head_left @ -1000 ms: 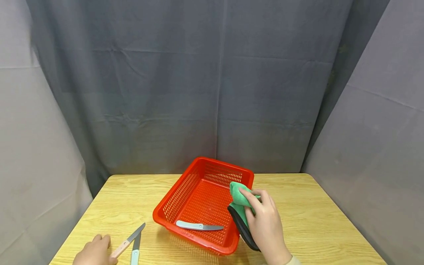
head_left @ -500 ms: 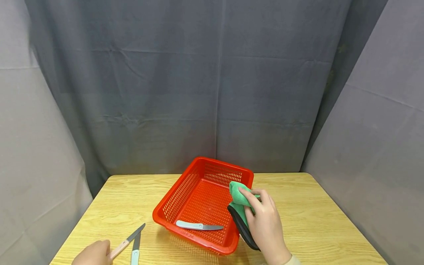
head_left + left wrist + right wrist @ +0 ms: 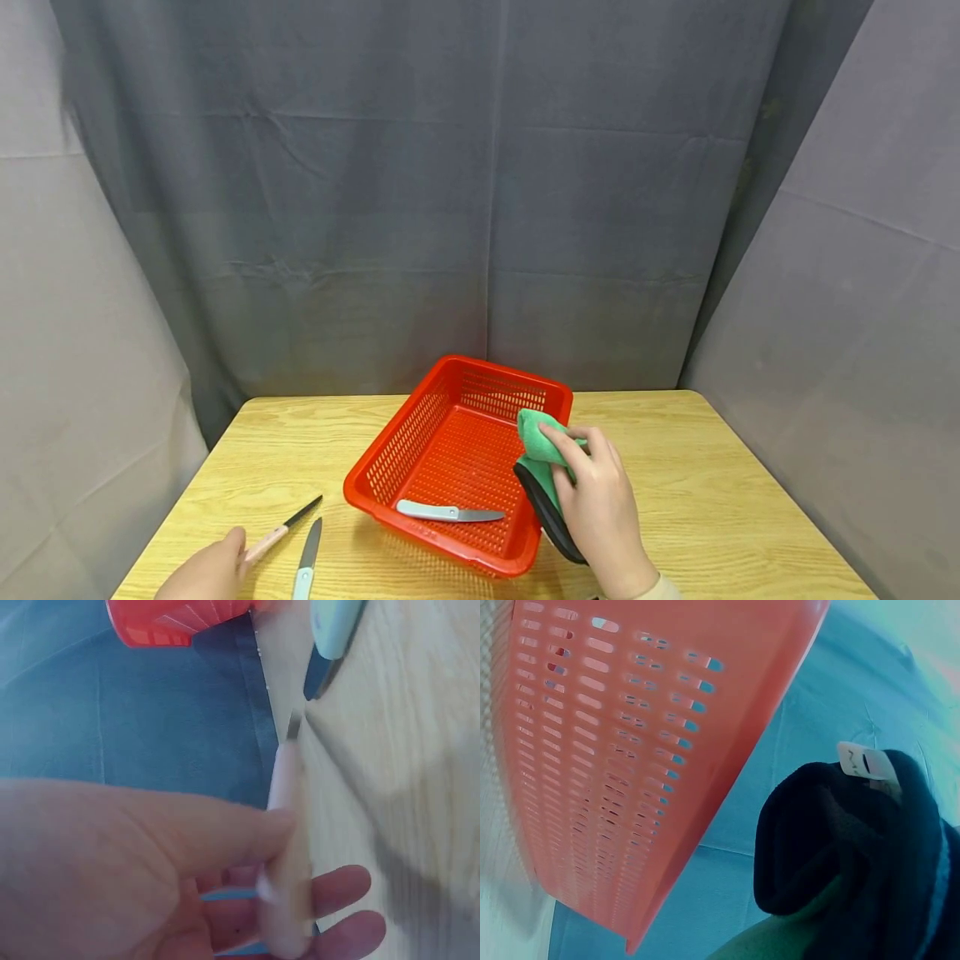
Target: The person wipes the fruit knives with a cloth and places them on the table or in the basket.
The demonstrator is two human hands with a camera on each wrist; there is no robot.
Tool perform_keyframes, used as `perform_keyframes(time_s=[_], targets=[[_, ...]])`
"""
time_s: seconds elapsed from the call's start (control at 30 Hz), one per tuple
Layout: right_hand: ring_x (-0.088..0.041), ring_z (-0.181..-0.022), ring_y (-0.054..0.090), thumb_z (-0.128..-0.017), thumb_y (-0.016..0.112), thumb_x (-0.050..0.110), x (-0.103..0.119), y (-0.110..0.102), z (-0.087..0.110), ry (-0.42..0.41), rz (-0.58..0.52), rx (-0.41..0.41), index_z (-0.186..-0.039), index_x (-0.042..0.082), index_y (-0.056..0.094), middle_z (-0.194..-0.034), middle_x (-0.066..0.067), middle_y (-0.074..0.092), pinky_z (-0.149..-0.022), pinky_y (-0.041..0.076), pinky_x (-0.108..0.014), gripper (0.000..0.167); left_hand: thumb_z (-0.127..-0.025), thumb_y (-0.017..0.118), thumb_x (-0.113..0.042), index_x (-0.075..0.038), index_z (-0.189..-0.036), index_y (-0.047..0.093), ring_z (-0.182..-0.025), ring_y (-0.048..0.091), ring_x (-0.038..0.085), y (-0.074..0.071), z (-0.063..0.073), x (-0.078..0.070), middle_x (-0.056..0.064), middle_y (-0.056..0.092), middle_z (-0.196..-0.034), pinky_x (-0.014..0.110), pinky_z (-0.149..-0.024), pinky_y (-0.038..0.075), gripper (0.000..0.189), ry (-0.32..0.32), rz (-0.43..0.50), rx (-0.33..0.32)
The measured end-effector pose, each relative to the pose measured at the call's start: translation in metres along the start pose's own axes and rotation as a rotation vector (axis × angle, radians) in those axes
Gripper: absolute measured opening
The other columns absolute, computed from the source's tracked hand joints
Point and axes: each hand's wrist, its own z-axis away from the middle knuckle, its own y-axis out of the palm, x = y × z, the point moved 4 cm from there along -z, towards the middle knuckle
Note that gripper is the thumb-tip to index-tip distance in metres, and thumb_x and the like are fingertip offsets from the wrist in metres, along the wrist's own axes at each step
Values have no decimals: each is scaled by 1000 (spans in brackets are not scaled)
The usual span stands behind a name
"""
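Note:
My left hand [image 3: 206,571] pinches a small knife by its pale pink handle [image 3: 266,544], blade pointing away to the right. In the left wrist view, thumb and fingers lie around the knife [image 3: 283,776], and its shadow falls on the table beside it. A second knife with a light blue handle [image 3: 303,579] lies on the table just right of it. At the red basket's right side, my right hand [image 3: 603,508] grips a folded green cloth [image 3: 542,442] with a black edge. The right wrist view shows the cloth's dark trim [image 3: 855,840] and a white tag; the hand is out of sight there.
A red plastic basket [image 3: 358,490] with slotted walls sits mid-table, turned at an angle. Inside it, near the front, lies a knife with a whitish-blue handle [image 3: 427,510]. Grey curtains [image 3: 375,208] close off the back and both sides of the wooden table [image 3: 675,467].
The left fingers have closed on the pink-handled knife and raised it, its blade moving apart from the other knife's. My right hand keeps holding the cloth, nearly still.

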Motion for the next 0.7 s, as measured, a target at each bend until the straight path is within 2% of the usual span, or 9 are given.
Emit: perform_keyframes(time_s=[0.13, 0.23, 0.43, 0.7], targets=[[-26, -83, 60, -69, 84, -12, 1, 1, -1, -3, 2, 1, -119, 18, 77, -103, -12, 62, -70, 54, -41, 58, -102, 59, -11, 2, -103, 42, -54, 48, 17, -5, 5, -7, 4, 50, -64, 32, -53, 41, 22, 15, 15, -68], [-26, -83, 60, -70, 84, -11, 1, 2, -2, -2, 0, 6, -120, 18, 76, -103, -11, 62, -70, 55, -41, 58, -103, 56, -11, 5, -103, 39, -49, 44, 16, -10, 7, -13, 4, 46, -60, 29, -48, 36, 23, 39, 27, -144], [-25, -83, 59, -71, 83, -12, 1, 4, -3, -14, -6, 9, -120, 18, 76, -103, -10, 61, -70, 55, -41, 58, -105, 48, -10, 6, -103, 36, -48, 41, 16, -26, 12, -34, 4, 43, -61, 30, -46, 35, 20, 91, 85, -275], [-26, -83, 60, -70, 83, -12, 1, 5, -5, -12, -13, 8, -120, 18, 76, -103, -11, 62, -71, 55, -41, 59, -107, 44, -12, 5, -115, 36, -52, 42, 17, -44, 18, -64, 5, 45, -66, 31, -48, 36, 21, 77, 192, -322]])
